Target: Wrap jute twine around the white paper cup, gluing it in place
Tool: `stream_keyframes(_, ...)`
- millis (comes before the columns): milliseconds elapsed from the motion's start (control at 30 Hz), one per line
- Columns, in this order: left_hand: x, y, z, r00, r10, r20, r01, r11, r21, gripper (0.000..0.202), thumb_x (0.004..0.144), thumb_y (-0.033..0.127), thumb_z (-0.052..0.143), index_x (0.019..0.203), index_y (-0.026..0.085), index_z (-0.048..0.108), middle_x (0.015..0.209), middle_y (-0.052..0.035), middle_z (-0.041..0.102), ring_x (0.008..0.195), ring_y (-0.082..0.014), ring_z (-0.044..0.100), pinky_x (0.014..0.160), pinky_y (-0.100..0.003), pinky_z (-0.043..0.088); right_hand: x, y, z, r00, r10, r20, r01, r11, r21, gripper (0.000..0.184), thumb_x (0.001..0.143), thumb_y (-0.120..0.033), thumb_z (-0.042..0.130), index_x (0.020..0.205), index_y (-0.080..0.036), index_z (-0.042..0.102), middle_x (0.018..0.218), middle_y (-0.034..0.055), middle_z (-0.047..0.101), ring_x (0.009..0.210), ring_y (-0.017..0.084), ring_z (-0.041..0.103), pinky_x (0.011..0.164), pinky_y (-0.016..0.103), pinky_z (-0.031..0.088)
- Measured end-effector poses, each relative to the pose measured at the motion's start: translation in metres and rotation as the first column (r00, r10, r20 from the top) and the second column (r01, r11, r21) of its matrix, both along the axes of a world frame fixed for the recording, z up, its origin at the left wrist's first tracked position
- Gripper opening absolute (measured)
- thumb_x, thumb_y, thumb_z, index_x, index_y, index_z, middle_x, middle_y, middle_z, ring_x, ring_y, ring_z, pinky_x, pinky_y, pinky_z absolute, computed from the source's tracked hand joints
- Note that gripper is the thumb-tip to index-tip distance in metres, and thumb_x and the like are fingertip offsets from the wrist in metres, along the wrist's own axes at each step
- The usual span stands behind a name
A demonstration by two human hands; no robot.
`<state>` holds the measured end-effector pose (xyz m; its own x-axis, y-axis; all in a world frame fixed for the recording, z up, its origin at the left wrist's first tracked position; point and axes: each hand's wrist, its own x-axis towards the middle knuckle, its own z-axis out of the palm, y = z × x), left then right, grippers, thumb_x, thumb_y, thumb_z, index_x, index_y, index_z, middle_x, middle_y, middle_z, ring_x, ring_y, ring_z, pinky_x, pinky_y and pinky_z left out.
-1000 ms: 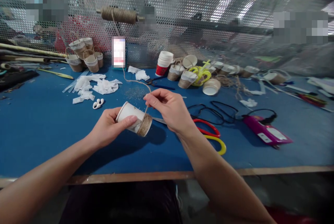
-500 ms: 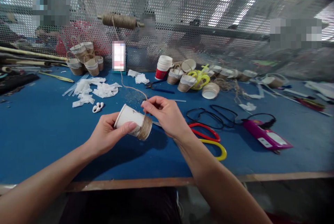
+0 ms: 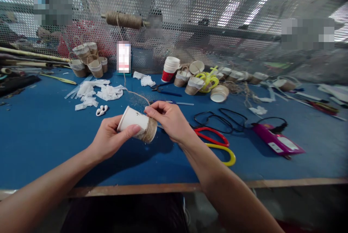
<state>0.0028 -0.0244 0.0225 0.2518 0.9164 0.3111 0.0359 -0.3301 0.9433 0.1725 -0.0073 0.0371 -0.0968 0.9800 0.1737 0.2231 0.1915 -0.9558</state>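
My left hand (image 3: 112, 135) is closed round a white paper cup (image 3: 132, 120), tilted with its rim toward the left. Twine (image 3: 150, 130) is wound in a band about the cup's base end. At the upper edge of that band, my right hand (image 3: 168, 119) pinches the loose twine strand between thumb and forefinger. The strand (image 3: 136, 93) runs up to a spool of brown twine (image 3: 125, 20) on a rod at the mesh. Scissors with red and yellow handles (image 3: 213, 136) lie partly under my right wrist.
Twine-wrapped cups (image 3: 95, 67) stand at the back left, others at the back right beside stacked paper cups (image 3: 171, 67). White scraps (image 3: 110, 92), pliers (image 3: 165, 90), a black cord (image 3: 209, 120) and a purple corded device (image 3: 277, 140) lie on the blue table (image 3: 54, 135). Metal mesh closes the back.
My right hand has shifted slightly left and drawn in against the twine band, bringing the strand down onto the cup. The left hand and cup have moved a little left and up.
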Motion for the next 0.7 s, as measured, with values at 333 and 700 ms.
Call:
stream_keyframes(333, 0.0011, 0.004, -0.0063, 0.997, -0.001, 0.073, 0.005, 0.999, -0.046, 0.009, 0.067, 0.022, 0.065, 0.069, 0.014, 0.068, 0.055, 0.0024, 0.057, 0.049, -0.0065, 0.043, 0.046, -0.015, 0.04, 0.0, 0.0027, -0.0028, 0.999, 0.035, -0.027, -0.037, 0.997, -0.066, 0.021, 0.068, -0.033, 0.065, 0.066, -0.014, 0.058, 0.058, -0.004, 0.052, 0.052, 0.006, 0.042, 0.052, 0.022, 0.034)
stream_keyframes(700, 0.0025, 0.0031, -0.0039, 0.996, 0.028, 0.089, -0.019, 0.994, -0.104, 0.012, 0.065, 0.024, 0.065, 0.067, 0.013, 0.067, 0.057, 0.0006, 0.058, 0.05, -0.0081, 0.045, 0.047, -0.018, 0.041, -0.0006, 0.0033, -0.0043, 0.999, 0.027, -0.026, -0.029, 0.996, -0.084, 0.024, 0.067, -0.037, 0.065, 0.067, -0.014, 0.059, 0.059, -0.0032, 0.053, 0.053, 0.007, 0.043, 0.053, 0.023, 0.034)
